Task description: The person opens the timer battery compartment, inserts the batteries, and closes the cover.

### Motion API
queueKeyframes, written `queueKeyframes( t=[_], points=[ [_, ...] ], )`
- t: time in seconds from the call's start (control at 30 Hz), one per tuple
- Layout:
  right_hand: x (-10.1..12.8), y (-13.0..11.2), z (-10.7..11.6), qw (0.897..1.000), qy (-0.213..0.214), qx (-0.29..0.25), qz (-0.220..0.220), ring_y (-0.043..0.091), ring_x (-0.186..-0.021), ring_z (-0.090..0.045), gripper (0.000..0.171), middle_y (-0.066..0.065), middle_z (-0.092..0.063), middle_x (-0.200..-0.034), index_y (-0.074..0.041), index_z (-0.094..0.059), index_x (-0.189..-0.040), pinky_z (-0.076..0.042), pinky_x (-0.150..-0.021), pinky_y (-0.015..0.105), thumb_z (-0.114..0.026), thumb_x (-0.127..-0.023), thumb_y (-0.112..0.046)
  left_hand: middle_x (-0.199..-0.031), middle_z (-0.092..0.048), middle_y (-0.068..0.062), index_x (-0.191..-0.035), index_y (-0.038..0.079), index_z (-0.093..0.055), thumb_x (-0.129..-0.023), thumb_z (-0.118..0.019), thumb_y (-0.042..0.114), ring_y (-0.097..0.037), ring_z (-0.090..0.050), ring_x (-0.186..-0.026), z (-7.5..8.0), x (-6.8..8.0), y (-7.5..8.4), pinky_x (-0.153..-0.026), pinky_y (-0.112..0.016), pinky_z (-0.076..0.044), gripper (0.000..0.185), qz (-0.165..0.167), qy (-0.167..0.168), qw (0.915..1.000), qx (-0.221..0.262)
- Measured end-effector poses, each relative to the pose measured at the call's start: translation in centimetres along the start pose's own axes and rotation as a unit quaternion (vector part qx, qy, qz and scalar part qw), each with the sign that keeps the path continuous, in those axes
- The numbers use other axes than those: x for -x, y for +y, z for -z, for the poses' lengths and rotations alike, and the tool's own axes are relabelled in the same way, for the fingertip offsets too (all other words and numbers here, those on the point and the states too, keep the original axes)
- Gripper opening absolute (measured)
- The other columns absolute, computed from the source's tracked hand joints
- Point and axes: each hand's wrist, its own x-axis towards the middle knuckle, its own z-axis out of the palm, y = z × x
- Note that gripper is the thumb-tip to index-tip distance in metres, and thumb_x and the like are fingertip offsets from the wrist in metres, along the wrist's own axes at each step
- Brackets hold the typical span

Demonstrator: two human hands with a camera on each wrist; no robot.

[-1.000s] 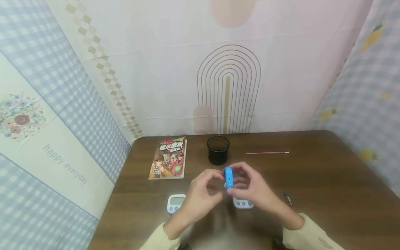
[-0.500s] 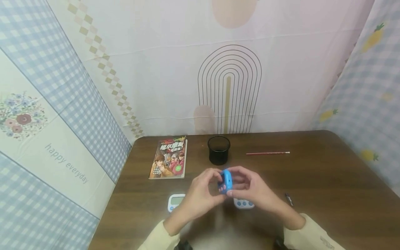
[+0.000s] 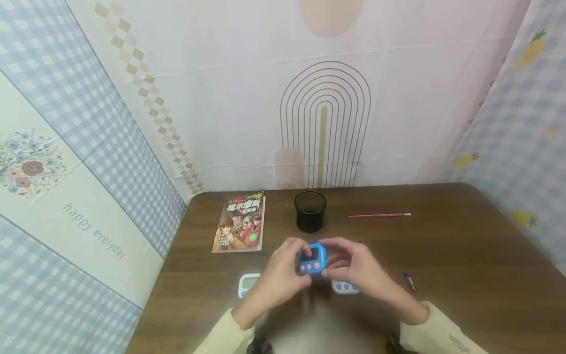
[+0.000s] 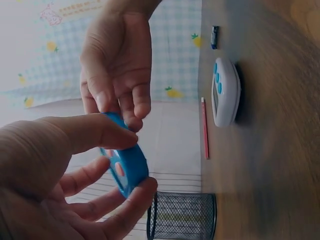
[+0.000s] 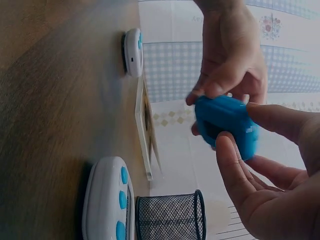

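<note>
- Blue timer point(image 3: 312, 259), small, pink buttons and dark screen facing up; held between both hands above near-middle of brown table point(image 3: 464, 255), clear of the surface.
- Left hand point(image 3: 283, 275): grasping timer's left edge, thumb on top, fingers curled beneath.
- Right hand point(image 3: 353, 268): pinching timer's right edge with fingertips and thumb.
- White timers, two: one point(image 3: 248, 284) near left, one point(image 3: 345, 287) beneath right hand; both flat on table, untouched.
- Black mesh cup point(image 3: 310, 211), far middle; book point(image 3: 239, 222) to its left; red pencil point(image 3: 379, 215) to its right; small dark battery-like item point(image 3: 409, 280) near right.
- Step judged: handling and inspecting, face turned towards wearer.
- Next move, judged: steady grip with one hand, freeing a thumb for button presses; care against slipping.
</note>
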Motion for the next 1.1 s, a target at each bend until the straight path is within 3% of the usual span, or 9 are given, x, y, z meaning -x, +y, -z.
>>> queueKeyframes(
  t=[0.17,0.37,0.53,0.77,0.87,1.0,1.1],
  points=[
    [0.0,0.2,0.2,0.999,-0.027,0.017,0.008,0.024,-0.103,-0.074,0.049,0.019,-0.066,-0.134,0.0,-0.065,-0.136,-0.064,-0.088,0.028,-0.078,-0.089,0.0,-0.121,-0.066,-0.006,-0.108,0.015,-0.065,-0.073,-0.088,0.002,-0.023,-0.066,-0.104,0.0,-0.3,-0.5,-0.088,-0.035,-0.06,0.044,0.003,-0.021,0.9987,-0.047],
    [-0.1,0.4,0.6,0.995,-0.085,0.051,-0.01,0.031,-0.112,-0.071,0.05,0.018,-0.071,-0.129,0.001,-0.06,-0.142,-0.061,-0.09,0.026,-0.066,-0.092,0.002,-0.114,-0.068,-0.007,-0.106,0.013,-0.067,-0.073,-0.09,0.002,-0.021,-0.066,-0.1,-0.3,-0.4,-1.3,-0.086,-0.033,-0.06,0.042,0.008,-0.045,0.996,-0.077],
    [-0.1,0.7,0.5,0.988,-0.141,0.044,-0.036,0.038,-0.12,-0.062,0.054,0.016,-0.065,-0.14,-0.003,-0.056,-0.146,-0.057,-0.09,0.027,-0.058,-0.093,0.004,-0.105,-0.066,-0.002,-0.101,0.014,-0.066,-0.072,-0.091,0.003,-0.018,-0.065,-0.092,-0.7,-0.4,-2.0,-0.082,-0.031,-0.059,0.039,0.023,-0.075,0.9912,-0.107],
    [0.0,0.9,0.4,0.986,-0.156,0.037,-0.052,0.039,-0.126,-0.06,0.05,0.019,-0.062,-0.146,-0.001,-0.054,-0.146,-0.054,-0.095,0.027,-0.056,-0.096,0.002,-0.1,-0.065,0.0,-0.094,0.016,-0.064,-0.071,-0.092,0.005,-0.015,-0.061,-0.087,-1.0,-0.4,-2.3,-0.077,-0.029,-0.055,0.037,0.019,-0.092,0.9847,-0.146],
    [0.0,0.9,0.2,0.984,-0.161,0.045,-0.064,0.038,-0.131,-0.059,0.049,0.019,-0.062,-0.146,-0.001,-0.055,-0.145,-0.054,-0.101,0.034,-0.057,-0.096,0.0,-0.097,-0.063,0.001,-0.092,0.016,-0.063,-0.071,-0.092,0.005,-0.013,-0.059,-0.084,-1.2,-0.3,-2.4,-0.076,-0.028,-0.054,0.038,0.019,-0.103,0.9823,-0.156],
    [0.1,0.7,0.1,0.981,-0.17,0.058,-0.074,0.041,-0.139,-0.056,0.049,0.019,-0.062,-0.147,-0.002,-0.057,-0.144,-0.05,-0.111,0.056,-0.059,-0.095,-0.003,-0.093,-0.061,0.001,-0.09,0.015,-0.063,-0.07,-0.09,0.002,-0.011,-0.055,-0.079,-1.3,-0.2,-2.5,-0.071,-0.026,-0.051,0.036,0.019,-0.114,0.9805,-0.159],
    [0.2,0.7,-0.1,0.979,-0.175,0.064,-0.076,0.042,-0.141,-0.055,0.049,0.018,-0.062,-0.148,-0.004,-0.058,-0.143,-0.046,-0.113,0.064,-0.06,-0.094,-0.003,-0.091,-0.059,0.001,-0.086,0.014,-0.063,-0.069,-0.088,0.0,-0.01,-0.053,-0.076,-1.3,-0.1,-2.5,-0.069,-0.025,-0.05,0.033,0.014,-0.114,0.98,-0.162]
  ],
)
